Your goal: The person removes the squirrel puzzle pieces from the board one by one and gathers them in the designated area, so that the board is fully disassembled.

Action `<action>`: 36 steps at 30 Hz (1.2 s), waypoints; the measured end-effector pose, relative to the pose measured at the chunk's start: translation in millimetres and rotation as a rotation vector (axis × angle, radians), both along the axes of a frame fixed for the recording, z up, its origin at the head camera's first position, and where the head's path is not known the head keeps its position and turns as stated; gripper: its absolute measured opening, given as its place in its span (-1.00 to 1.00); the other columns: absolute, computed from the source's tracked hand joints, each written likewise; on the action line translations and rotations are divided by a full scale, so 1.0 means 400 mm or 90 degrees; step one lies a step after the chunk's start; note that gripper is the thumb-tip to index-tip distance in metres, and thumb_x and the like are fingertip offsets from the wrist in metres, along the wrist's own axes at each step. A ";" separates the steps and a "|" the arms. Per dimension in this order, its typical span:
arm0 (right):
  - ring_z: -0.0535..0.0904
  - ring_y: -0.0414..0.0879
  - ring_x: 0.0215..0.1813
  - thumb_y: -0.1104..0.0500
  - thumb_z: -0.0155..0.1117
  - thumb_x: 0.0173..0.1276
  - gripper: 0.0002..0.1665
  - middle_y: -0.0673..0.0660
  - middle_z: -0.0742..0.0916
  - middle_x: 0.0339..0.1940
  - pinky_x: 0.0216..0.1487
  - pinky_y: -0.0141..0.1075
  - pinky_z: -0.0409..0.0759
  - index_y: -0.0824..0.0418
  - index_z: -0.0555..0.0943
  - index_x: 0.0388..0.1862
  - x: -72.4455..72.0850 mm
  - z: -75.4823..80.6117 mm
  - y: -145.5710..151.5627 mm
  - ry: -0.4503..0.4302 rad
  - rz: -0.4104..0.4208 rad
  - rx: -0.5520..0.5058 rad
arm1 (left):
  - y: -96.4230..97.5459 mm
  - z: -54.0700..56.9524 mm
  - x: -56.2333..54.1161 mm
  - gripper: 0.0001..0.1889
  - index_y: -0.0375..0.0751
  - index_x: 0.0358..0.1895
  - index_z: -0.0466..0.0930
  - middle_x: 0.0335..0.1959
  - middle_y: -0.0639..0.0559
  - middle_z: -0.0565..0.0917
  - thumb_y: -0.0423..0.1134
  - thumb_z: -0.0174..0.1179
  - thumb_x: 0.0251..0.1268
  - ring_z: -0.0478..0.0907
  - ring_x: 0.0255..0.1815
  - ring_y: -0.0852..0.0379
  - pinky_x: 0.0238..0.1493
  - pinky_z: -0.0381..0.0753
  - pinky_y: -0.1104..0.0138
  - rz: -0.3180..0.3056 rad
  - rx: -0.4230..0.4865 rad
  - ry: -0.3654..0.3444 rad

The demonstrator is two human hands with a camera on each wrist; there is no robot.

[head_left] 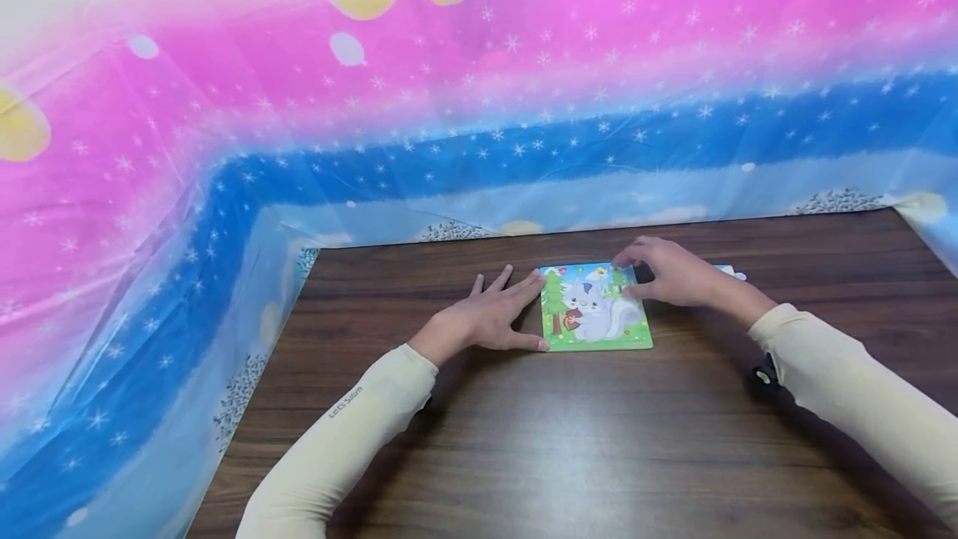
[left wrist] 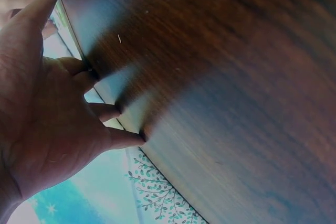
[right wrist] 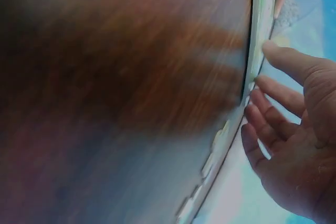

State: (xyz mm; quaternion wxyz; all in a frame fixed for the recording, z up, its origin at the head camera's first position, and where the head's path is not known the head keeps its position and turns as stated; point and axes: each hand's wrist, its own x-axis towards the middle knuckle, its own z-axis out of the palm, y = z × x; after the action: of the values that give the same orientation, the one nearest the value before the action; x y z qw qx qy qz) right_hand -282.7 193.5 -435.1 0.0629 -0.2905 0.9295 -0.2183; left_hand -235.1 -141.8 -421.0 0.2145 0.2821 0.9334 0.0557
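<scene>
A square picture puzzle (head_left: 595,327) with a grey-white squirrel on a green and blue ground lies flat on the table. My left hand (head_left: 490,318), fingers spread, steadies its left edge, the thumb at the near corner and a finger at the far one. My right hand (head_left: 674,273) is over the puzzle's far right part. Its thumb and fingertips rest on or just above the picture, and no held piece shows between them. In the right wrist view, the thumb and fingers of the right hand (right wrist: 296,114) are loosely bent beside the puzzle edge (right wrist: 257,35).
Light-coloured puzzle pieces (right wrist: 210,158) lie on the table to the right of the puzzle; the head view shows part of one piece (head_left: 732,272) behind the right wrist. A dark wood table (head_left: 479,439) meets a pink and blue patterned cloth (head_left: 449,123) at the back and left.
</scene>
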 end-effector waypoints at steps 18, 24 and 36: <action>0.53 0.17 0.22 0.13 0.55 0.37 -0.52 0.27 0.63 0.16 0.19 0.14 0.58 0.23 0.66 0.21 -0.002 0.037 -0.057 -0.059 -0.027 0.052 | 0.000 0.004 -0.002 0.11 0.21 0.77 -0.38 0.81 0.20 -0.31 0.49 0.10 0.42 -0.46 0.82 -0.13 0.71 -0.39 -0.34 0.001 -0.002 -0.006; 0.50 0.20 0.25 0.12 0.54 0.38 -0.55 0.28 0.61 0.17 0.21 0.17 0.55 0.22 0.64 0.17 -0.005 0.034 -0.055 -0.063 -0.025 0.041 | 0.001 0.005 -0.002 0.10 0.21 0.77 -0.36 0.81 0.20 -0.29 0.50 0.09 0.43 -0.44 0.82 -0.14 0.71 -0.38 -0.34 0.000 -0.004 -0.001; 0.48 0.21 0.31 0.16 0.51 0.40 -0.46 0.29 0.62 0.20 0.33 0.20 0.50 0.27 0.56 0.28 0.006 0.019 -0.051 -0.047 -0.022 0.011 | 0.003 0.000 -0.003 0.11 0.21 0.77 -0.37 0.81 0.21 -0.30 0.48 0.10 0.43 -0.45 0.82 -0.12 0.71 -0.38 -0.33 0.003 -0.004 0.000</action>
State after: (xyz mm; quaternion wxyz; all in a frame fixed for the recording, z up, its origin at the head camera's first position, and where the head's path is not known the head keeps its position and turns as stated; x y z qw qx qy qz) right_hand -280.3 173.3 -427.3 0.0956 -0.2656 0.9334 -0.2215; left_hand -236.2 -140.6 -420.8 0.2155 0.2794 0.9342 0.0532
